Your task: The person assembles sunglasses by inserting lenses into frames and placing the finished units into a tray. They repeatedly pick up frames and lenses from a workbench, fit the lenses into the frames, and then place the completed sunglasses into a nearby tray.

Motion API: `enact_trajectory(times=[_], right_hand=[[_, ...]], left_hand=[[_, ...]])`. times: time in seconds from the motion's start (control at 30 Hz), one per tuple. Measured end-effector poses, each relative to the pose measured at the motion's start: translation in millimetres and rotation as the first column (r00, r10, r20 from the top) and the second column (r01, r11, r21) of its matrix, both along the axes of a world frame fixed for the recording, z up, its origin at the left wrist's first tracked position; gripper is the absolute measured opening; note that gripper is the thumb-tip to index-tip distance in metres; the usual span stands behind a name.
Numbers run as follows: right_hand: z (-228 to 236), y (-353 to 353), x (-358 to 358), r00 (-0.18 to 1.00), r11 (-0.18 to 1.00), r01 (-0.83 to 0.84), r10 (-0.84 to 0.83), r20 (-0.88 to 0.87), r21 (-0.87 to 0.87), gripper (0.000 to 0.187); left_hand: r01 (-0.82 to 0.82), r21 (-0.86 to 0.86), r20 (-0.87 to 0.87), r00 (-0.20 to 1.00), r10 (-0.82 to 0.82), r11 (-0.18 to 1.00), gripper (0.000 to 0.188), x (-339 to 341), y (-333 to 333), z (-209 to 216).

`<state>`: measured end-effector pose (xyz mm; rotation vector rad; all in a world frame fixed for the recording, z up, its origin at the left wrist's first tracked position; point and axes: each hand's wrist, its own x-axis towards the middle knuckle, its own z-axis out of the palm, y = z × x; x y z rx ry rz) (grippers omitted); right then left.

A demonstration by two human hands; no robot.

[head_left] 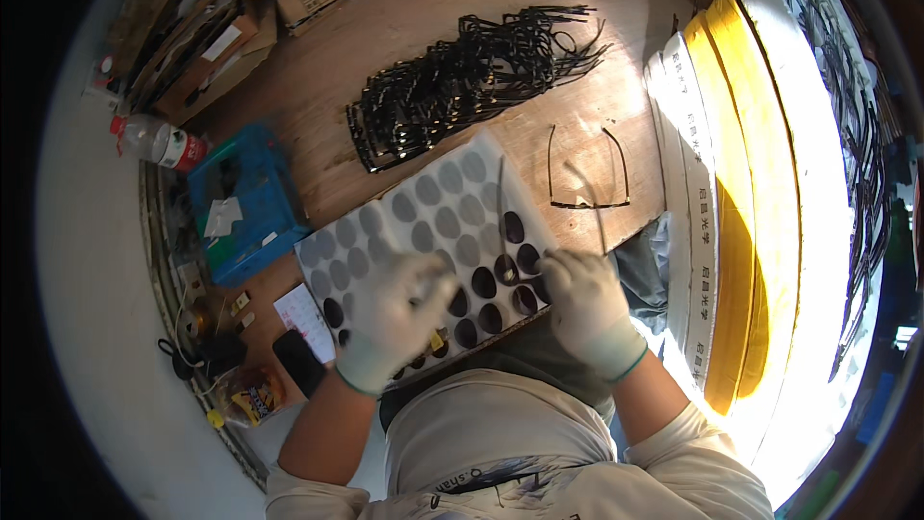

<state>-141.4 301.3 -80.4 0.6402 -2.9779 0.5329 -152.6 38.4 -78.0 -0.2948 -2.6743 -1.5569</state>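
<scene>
My right hand (587, 313), in a pale glove with a green cuff, is closed at the right edge of a white lens sheet (393, 195). It grips an eyeglass frame whose blurred temple (600, 221) extends away from me. My left hand (399, 313), gloved likewise, hovers over the sheet's lower middle; motion smears its fingers, so what it holds, if anything, does not show. Rows of oval lenses cover the sheet. Near ones, such as a black lens (483, 281), look dark; the farther ones appear grey.
A pile of black eyeglass frames (452, 87) lies at the back, with a single frame (589, 204) to its right. At left stand a blue bin (245, 202), a bottle (159, 142) and a phone (299, 362). White and yellow stacks (731, 193) line the right.
</scene>
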Motion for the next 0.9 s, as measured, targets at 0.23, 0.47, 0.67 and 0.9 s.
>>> enact_trajectory(times=[0.23, 0.47, 0.67, 0.9], right_hand=[[-92.6, 79.5, -70.7, 0.993, 0.935, 0.121, -0.108, -0.056, 0.334, 0.042], [-105.4, 60.6, -77.6, 0.976, 0.924, 0.178, -0.209, 0.056, 0.338, 0.051], [-36.6, -33.0, -64.1, 0.998, 0.988, -0.055, 0.057, 0.005, -0.144, 0.048], [-45.3, -246.1, -26.4, 0.764, 0.796, -0.602, 0.55, 0.338, 0.065, 0.037]], left_hand=[[-0.492, -0.362, 0.505, 0.61, 0.61, 0.792, 0.067, -212.3, -87.6, -145.6], [-0.765, 0.296, 0.629, 0.607, 0.486, 0.572, 0.031, -167.3, -71.6, -50.3], [-0.547, 0.5, 0.168, 0.822, 0.545, 0.671, 0.02, -56.0, -96.2, 22.6], [-0.292, 0.477, -0.117, 0.914, 0.389, 0.829, 0.032, 74.7, -84.8, 56.3]])
